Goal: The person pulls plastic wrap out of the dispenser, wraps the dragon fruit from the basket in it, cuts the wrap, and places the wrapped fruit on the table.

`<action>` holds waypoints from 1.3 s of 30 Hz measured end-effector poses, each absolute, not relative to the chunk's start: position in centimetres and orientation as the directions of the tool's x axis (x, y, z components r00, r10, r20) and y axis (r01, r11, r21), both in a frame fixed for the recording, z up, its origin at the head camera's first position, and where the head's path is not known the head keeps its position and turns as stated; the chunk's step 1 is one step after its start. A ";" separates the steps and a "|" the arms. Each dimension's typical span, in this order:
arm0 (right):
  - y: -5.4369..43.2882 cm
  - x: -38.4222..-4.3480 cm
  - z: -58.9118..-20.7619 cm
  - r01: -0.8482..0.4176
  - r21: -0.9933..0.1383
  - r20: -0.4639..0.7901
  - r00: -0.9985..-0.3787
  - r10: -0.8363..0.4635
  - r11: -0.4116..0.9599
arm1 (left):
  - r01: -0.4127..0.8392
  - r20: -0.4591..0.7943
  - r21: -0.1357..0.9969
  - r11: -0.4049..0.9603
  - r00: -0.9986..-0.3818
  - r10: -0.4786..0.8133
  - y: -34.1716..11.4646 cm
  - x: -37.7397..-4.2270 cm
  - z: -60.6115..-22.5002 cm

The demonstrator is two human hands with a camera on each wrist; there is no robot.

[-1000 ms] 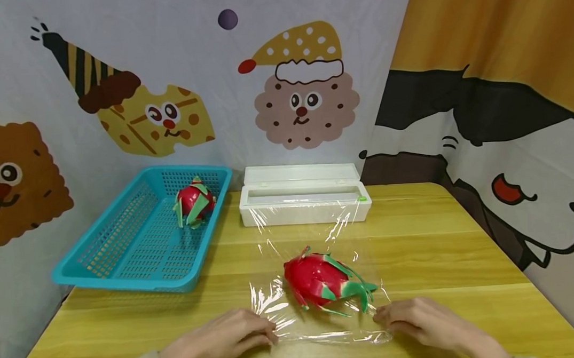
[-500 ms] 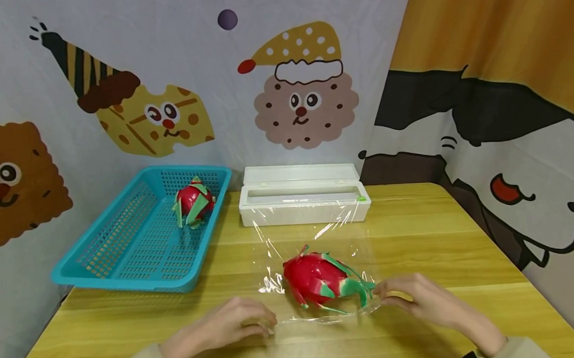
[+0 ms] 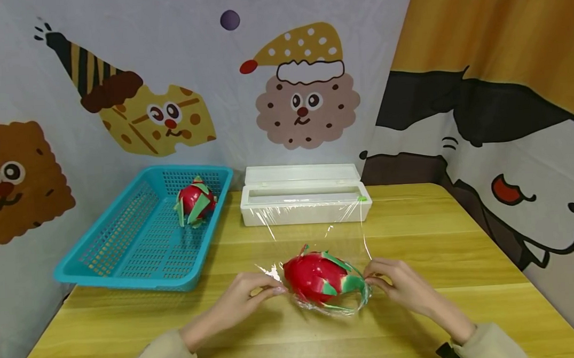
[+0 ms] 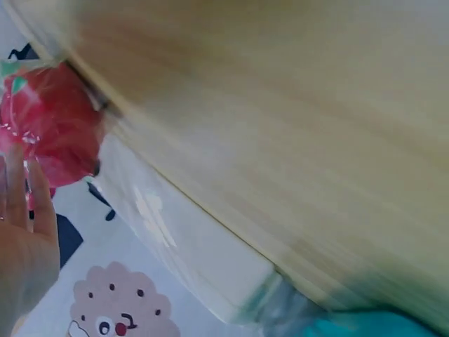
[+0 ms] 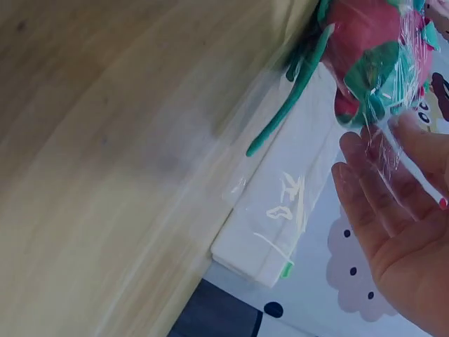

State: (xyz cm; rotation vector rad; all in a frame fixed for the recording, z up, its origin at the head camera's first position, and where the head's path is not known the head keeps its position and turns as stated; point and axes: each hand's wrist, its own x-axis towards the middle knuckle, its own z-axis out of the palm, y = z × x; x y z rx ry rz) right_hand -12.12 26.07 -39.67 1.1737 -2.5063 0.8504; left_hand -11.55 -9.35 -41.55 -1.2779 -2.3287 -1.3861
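A red dragon fruit [image 3: 315, 276] with green scales lies on its side on clear cling film [image 3: 316, 307] at the front middle of the table. From a white dispenser box [image 3: 301, 174] behind it, the film stretches toward me, its near edge gathered up against the fruit. At the fruit's left end my left hand [image 3: 246, 299] pinches one film corner. My right hand [image 3: 399, 285] pinches the opposite corner beside the green tips. In the right wrist view, film [image 5: 386, 151] hangs in folds between thumb and fingers. The left wrist view is blurred.
On the left stands a blue plastic basket [image 3: 128, 284] holding another dragon fruit [image 3: 195, 201]. The dispenser's lid is up, with a small green slider [image 3: 362, 198] at its right. A cartoon-printed curtain [image 3: 236, 122] closes off the back.
Both hands have lifted and moved away from me and inward, bringing the film's near edge up to the fruit. Box, basket and fruit have stayed in place.
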 end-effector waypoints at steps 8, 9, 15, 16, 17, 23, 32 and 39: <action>25.4 -12.1 -40.2 -0.710 -0.429 0.436 -0.705 -0.560 0.559 | 0.694 0.538 0.634 0.342 -0.713 0.450 -6.2 -12.7 -40.5; 25.3 -12.1 -40.2 -0.705 -0.413 0.440 -0.709 -0.551 0.577 | 0.704 0.563 0.616 0.353 -0.707 0.428 -5.8 -12.9 -40.5; 24.6 -11.7 -40.1 -0.695 -0.208 0.537 -0.670 -0.513 0.689 | 0.747 0.674 0.510 0.427 -0.655 0.341 -4.1 -13.9 -40.7; 24.5 -11.7 -40.1 -0.690 -0.180 0.553 -0.661 -0.508 0.701 | 0.757 0.691 0.481 0.443 -0.638 0.339 -4.0 -14.1 -40.8; 24.4 -11.7 -40.1 -0.689 -0.154 0.569 -0.648 -0.507 0.708 | 0.766 0.708 0.448 0.462 -0.619 0.340 -3.9 -14.2 -40.9; 24.2 -11.6 -40.3 -0.740 -0.083 0.632 -0.556 -0.539 0.667 | 0.787 0.750 0.276 0.552 -0.535 0.388 -3.8 -14.4 -41.1; 24.3 -10.8 -40.5 -0.777 -0.051 0.641 -0.507 -0.576 0.627 | 0.806 0.647 0.218 0.550 -0.541 0.537 -5.1 -13.4 -42.0; 24.6 -9.8 -40.1 -0.767 -0.106 0.568 -0.569 -0.594 0.633 | 0.705 0.300 0.369 0.605 -0.707 0.641 -5.8 -12.4 -42.5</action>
